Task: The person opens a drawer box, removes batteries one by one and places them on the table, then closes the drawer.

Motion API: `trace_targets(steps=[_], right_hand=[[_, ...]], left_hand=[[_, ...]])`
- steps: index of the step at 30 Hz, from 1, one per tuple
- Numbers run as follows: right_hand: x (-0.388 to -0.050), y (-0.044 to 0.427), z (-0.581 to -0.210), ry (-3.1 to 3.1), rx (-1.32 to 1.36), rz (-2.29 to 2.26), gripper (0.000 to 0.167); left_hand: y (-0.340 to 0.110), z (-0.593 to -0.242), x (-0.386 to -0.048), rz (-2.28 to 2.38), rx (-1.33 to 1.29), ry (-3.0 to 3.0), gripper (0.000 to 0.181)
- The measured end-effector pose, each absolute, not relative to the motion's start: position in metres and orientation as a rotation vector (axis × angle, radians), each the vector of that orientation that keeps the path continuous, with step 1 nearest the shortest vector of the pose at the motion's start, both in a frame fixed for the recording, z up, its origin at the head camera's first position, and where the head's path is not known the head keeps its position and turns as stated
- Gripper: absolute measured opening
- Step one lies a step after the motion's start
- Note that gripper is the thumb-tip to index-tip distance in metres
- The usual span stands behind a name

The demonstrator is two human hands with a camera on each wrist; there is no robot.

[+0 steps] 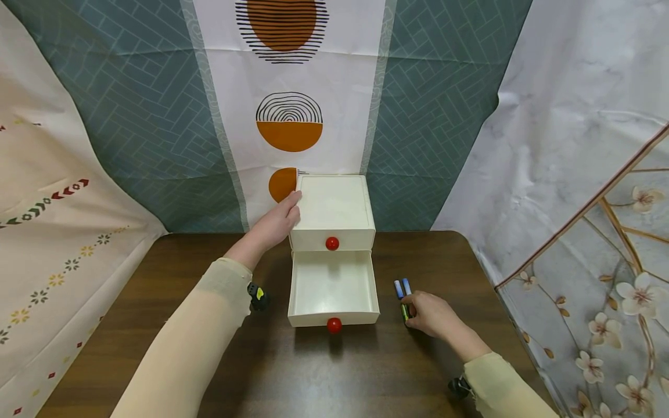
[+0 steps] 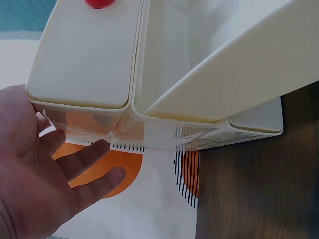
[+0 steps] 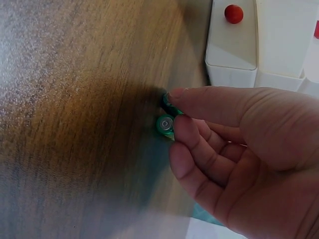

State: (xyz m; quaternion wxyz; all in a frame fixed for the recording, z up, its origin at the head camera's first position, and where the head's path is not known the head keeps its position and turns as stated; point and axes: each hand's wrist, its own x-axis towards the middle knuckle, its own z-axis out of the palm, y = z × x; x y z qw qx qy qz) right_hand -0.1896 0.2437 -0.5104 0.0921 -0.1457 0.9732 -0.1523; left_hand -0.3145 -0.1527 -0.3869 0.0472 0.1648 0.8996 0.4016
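Note:
A white drawer cabinet (image 1: 335, 203) with red knobs stands on the table, its lower drawer (image 1: 334, 290) pulled out and bare inside. Against the cabinet's upper left side rests my left hand (image 1: 272, 229); in the left wrist view the fingers of this hand (image 2: 45, 164) lie loosely bent beside the side wall. To the right of the drawer, my right hand (image 1: 434, 316) pinches at small green batteries (image 1: 405, 312) on the table. Seen from the right wrist, thumb and fingertips of the hand (image 3: 234, 144) touch two green batteries (image 3: 165, 123), partly hidden by the fingers.
Two blue-and-white cylinders (image 1: 398, 289) lie just beyond the right hand's fingers. The brown wooden table (image 1: 334, 383) reaches back to a patterned cloth (image 1: 439, 116), with more cloth hanging at the left and right.

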Motion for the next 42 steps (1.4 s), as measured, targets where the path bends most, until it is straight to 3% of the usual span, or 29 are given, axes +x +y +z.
trace_targets(steps=[42], right_hand=[[-0.1829, 0.2461, -0.5036, 2.939, -0.48, -0.518, 0.041]], left_hand=[[-0.1525, -0.386, -0.3122, 1.239, 0.5, 2.737, 0.063]])
